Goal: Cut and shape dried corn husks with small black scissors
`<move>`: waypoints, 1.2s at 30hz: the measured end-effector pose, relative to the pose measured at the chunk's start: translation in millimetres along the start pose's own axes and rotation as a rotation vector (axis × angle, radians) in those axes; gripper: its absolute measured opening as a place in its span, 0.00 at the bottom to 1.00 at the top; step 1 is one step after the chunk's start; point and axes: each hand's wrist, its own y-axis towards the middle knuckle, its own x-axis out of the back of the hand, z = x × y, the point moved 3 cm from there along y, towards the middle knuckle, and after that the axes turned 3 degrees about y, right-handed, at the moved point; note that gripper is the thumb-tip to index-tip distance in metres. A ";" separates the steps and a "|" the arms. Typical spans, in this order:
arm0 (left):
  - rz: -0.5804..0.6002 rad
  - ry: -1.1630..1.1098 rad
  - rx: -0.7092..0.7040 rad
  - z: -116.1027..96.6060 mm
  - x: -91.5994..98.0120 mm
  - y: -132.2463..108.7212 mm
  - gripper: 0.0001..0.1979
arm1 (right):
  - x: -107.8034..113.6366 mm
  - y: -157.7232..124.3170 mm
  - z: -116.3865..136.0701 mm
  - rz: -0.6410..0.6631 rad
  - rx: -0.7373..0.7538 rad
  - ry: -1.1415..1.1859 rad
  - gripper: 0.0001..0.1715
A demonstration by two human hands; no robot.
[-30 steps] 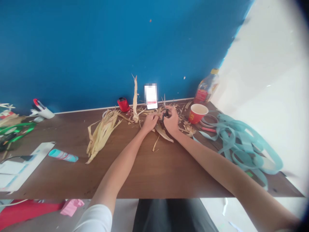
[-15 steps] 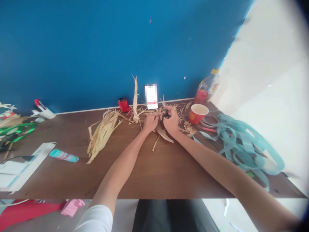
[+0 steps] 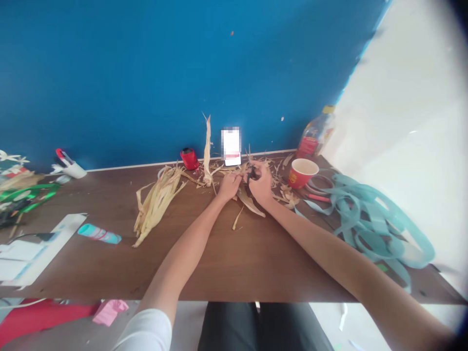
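My right hand [image 3: 262, 185] is closed around the dark handles of scissors [image 3: 251, 174], whose blades point up toward the wall. Close beside it, my left hand [image 3: 228, 187] is closed in a pinch near the scissors; what its fingertips hold is too small to make out. Under and around both hands lie dry corn husk scraps [image 3: 278, 171]. A longer curved husk strip [image 3: 251, 204] lies just below the hands. To the left, an upright husk piece [image 3: 207, 156] leans toward the blue wall, and a bundle of corn husks [image 3: 158, 204] lies on the table.
Behind the hands a lit phone [image 3: 232, 146] stands against the wall, with a red can-like object [image 3: 189, 159] to its left. On the right are a red paper cup [image 3: 302, 174], a bottle [image 3: 316, 132] and coiled teal ribbon [image 3: 380, 214]. A blue tube [image 3: 98, 234] lies left.
The whole view has shifted slightly, so things sit a little farther right. Both hands keep nearly the same place and grip.
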 end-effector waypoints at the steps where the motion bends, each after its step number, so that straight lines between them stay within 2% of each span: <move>1: 0.002 0.004 -0.002 -0.3 0.0 -0.1 0.18 | -0.1 0.0 -0.7 -0.003 0.001 0.002 0.26; 8: 0.007 -0.024 -0.020 -3.5 0.2 -0.5 0.16 | 1.1 -0.3 -2.7 -0.041 -0.007 -0.013 0.25; 13: 0.009 -0.062 -0.024 -5.0 1.2 -0.3 0.16 | 1.0 0.0 -0.8 -0.022 -0.005 -0.039 0.26; 20: -0.033 -0.101 0.004 -3.6 2.9 -1.0 0.17 | -0.2 0.1 -1.0 0.024 -0.016 0.048 0.27; 36: 0.015 -0.076 -0.027 -1.5 -0.7 0.8 0.15 | -1.4 1.1 -6.5 0.018 -0.038 0.096 0.27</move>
